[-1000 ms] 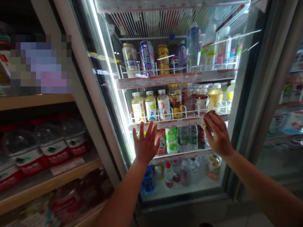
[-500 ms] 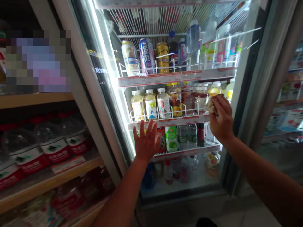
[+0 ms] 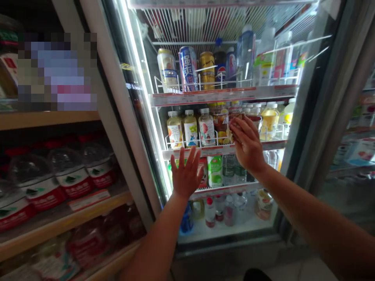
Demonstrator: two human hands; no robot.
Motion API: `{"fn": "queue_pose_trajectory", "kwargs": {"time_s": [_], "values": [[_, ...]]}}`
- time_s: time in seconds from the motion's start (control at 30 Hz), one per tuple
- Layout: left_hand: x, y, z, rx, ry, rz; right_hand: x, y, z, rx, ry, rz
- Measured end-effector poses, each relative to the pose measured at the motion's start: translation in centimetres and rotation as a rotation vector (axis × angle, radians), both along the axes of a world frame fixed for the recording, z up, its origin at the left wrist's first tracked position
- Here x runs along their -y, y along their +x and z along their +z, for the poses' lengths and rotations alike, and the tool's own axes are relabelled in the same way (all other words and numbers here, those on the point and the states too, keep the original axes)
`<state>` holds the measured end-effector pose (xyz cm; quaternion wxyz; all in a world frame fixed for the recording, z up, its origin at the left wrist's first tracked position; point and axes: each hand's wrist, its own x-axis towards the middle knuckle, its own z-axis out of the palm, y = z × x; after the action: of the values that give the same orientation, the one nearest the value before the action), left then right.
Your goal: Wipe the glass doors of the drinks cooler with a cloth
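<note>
Facing a brightly lit drinks fridge [image 3: 228,246] amid dim surroundings, with streaks of reflected light across its glass [image 3: 293,46]. Raising the left hand [image 3: 187,175] palm-forward at the lower left of the glass, with fingers spread wide and nothing in the grip; apparently resting flat on the pane. Bunching the right hand [image 3: 249,146] around a pale crumpled cloth [image 3: 231,136], pinched under bent fingers. Seeing only the cloth's edge, just left of the knuckles, higher than the left hand and to its right. Cannot tell for sure about contact between cloth and glass.

Behind the pane, just above the left fingertips, three white-capped bottles [image 3: 191,128] in a row. Immediately left of the right hand, darker yellow-capped bottles [image 3: 221,121], partly covered by the cloth; just right of it, a pale yellow drink [image 3: 270,121]. Well above both hands, a blue can [image 3: 188,68] and a gold can [image 3: 207,70] on a higher shelf. Between the hands, a little lower, a green carton or bottle [image 3: 215,171], too blurred for telling which. Under the left wrist, something blue [image 3: 186,218]; farther right, a red-capped bottle [image 3: 210,212]. Below the right hand, a tub [image 3: 264,205].

Well off to the left of the left hand, wooden shelving [image 3: 67,222] with red-labelled bottles [image 3: 74,171] and a price strip [image 3: 89,200]. Higher on that side, a pixelated patch [image 3: 58,74], unreadable.
</note>
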<state>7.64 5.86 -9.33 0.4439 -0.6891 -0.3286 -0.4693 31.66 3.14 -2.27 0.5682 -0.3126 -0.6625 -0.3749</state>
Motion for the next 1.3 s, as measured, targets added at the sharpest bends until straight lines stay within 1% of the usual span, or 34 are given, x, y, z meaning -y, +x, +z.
{"fn": "queue_pose_trajectory", "kwargs": {"time_s": [0.13, 0.23, 0.33, 0.4, 0.5, 0.57, 0.63, 0.7, 0.8, 0.87, 0.93, 1.0, 1.13, 1.23, 1.3], "values": [[0.1, 0.0, 0.0, 0.004, -0.025, -0.019, -0.3, -2.0, -0.7, 0.086, -0.01, 0.084], [0.2, 0.0, 0.0, 0.009, -0.048, -0.047, -0.4, -3.2, -0.3, 0.108, -0.035, 0.129], [0.2, 0.0, -0.1, 0.017, -0.05, -0.045, -0.5, -4.3, 0.1, 0.072, -0.051, 0.149], [0.1, 0.0, -0.1, 0.014, -0.054, -0.035, -0.5, -4.9, -0.2, 0.064, -0.064, 0.163], [0.1, 0.0, -0.1, 0.006, -0.041, -0.025, -0.4, -5.4, -0.8, 0.129, -0.088, 0.189], [0.1, 0.0, -0.1, 0.002, -0.026, -0.021, -0.3, -5.5, -0.8, 0.168, -0.091, 0.195], [0.1, 0.0, -0.1, 0.004, -0.014, -0.021, -0.1, -5.4, -0.8, 0.162, -0.081, 0.187], [0.1, 0.0, 0.0, 0.006, -0.007, -0.032, 0.1, -5.1, -1.3, 0.134, -0.078, 0.17], [0.1, 0.0, 0.0, 0.017, -0.017, -0.059, 0.6, -4.4, -3.6, 0.18, -0.115, 0.147], [0.1, 0.0, 0.0, 0.018, -0.031, -0.058, 0.9, -3.8, -5.3, 0.297, -0.168, 0.141], [0.1, 0.0, 0.0, 0.012, -0.036, -0.037, 1.1, -3.1, -6.4, 0.392, -0.21, 0.131], [0.0, -0.1, -0.1, 0.002, -0.037, -0.023, 1.2, -2.5, -6.8, 0.395, -0.209, 0.114], [-0.1, -0.1, -0.1, 0.006, -0.037, -0.029, 1.4, -1.3, -7.5, 0.329, -0.21, 0.097], [-0.1, -0.1, -0.2, 0.003, -0.038, -0.021, 1.8, -0.2, -8.1, 0.408, -0.261, 0.1], [-0.1, -0.1, -0.2, -0.004, -0.035, -0.006, 1.8, 0.9, -7.9, 0.412, -0.244, 0.088]]}}
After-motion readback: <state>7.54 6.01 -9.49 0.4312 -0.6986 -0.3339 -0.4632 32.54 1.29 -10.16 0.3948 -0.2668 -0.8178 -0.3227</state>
